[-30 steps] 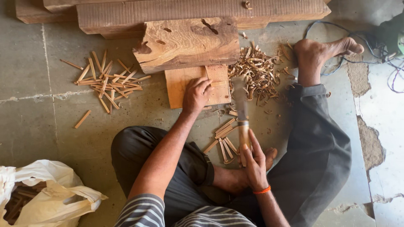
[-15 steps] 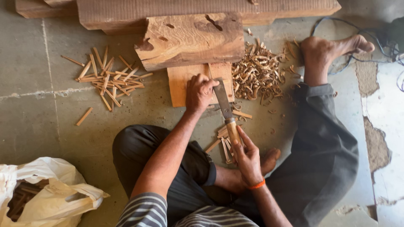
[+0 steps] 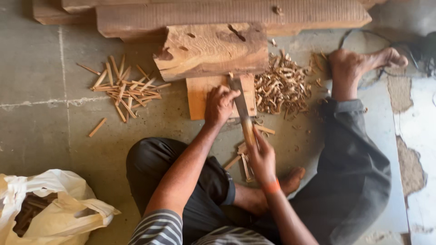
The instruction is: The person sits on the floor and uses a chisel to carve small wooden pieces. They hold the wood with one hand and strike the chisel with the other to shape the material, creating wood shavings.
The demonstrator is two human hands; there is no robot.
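My left hand [image 3: 220,105] rests closed on a flat pale wooden board [image 3: 198,94] lying on the floor; whatever small piece it pinches is hidden by the fingers. My right hand [image 3: 261,155] grips the wooden handle of a long knife [image 3: 239,102], its blade pointing away across the board right beside my left fingers. A thick brown log block [image 3: 213,50] lies just beyond the board. Several short cut sticks [image 3: 245,159] lie on the floor under my right hand.
A heap of curled wood shavings [image 3: 284,86] lies right of the board, near my bare foot [image 3: 359,63]. A pile of split sticks [image 3: 125,88] lies at left. Long timber planks [image 3: 227,13] run across the back. A white plastic bag [image 3: 50,208] sits front left.
My right hand has swung the knife from near my knee up and forward, so the blade now lies over the board beside my left hand. My left hand has stayed on the board.
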